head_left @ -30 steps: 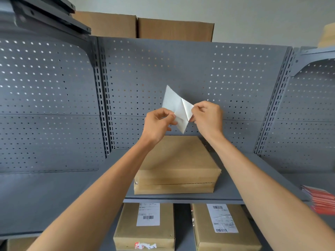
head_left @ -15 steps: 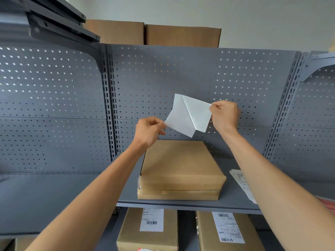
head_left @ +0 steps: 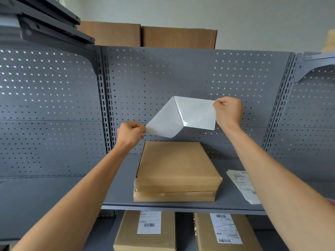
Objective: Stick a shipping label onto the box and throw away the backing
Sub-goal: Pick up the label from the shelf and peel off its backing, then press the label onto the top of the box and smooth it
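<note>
A white shipping label sheet hangs in the air above the brown cardboard box [head_left: 174,163], split into two layers that still join along a slanted fold. My left hand [head_left: 130,133] pinches the lower left corner of the matte, curling layer, the shipping label [head_left: 163,122]. My right hand [head_left: 228,111] pinches the upper right corner of the glossier layer, the backing [head_left: 197,113]. The box lies flat on the grey shelf [head_left: 123,187], its top bare, just below both hands.
A stack of printed labels [head_left: 243,185] lies on the shelf to the right of the box, partly under my right forearm. Two labelled boxes [head_left: 146,230] [head_left: 226,230] sit on the shelf below. Grey pegboard [head_left: 54,105] closes the back, with cardboard boxes [head_left: 145,35] on top.
My hands have drawn apart, left hand down-left and right hand up-right. The two white layers have peeled much further open. The view has shifted, bringing the label stack into sight.
</note>
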